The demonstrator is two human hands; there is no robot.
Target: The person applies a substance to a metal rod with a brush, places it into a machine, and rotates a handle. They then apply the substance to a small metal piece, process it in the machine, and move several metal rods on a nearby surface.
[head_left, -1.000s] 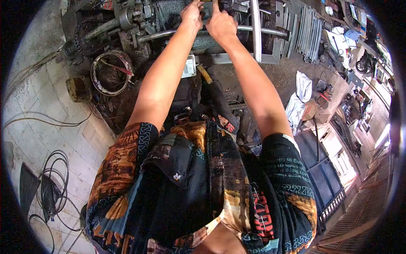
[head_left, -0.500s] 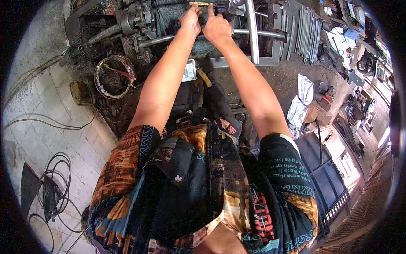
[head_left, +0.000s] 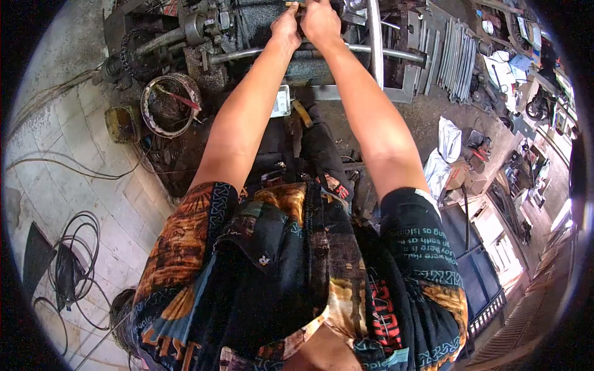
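At 12 o'clock your left hand [head_left: 286, 26] and right hand [head_left: 321, 23] sit close together at a small yellow strip [head_left: 299, 4], grip impossible to tell, with a metal tube [head_left: 376, 46] edging your right at 1 and tiled floor [head_left: 74, 139] opening at 9.

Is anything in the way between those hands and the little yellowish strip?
Nothing visible: the left hand and right hand are right at the yellowish strip, though the picture's top edge hides what lies beyond.

Black short-sleeved shirt [head_left: 278, 278] with orange-brown prints, teal lettering, red markings.
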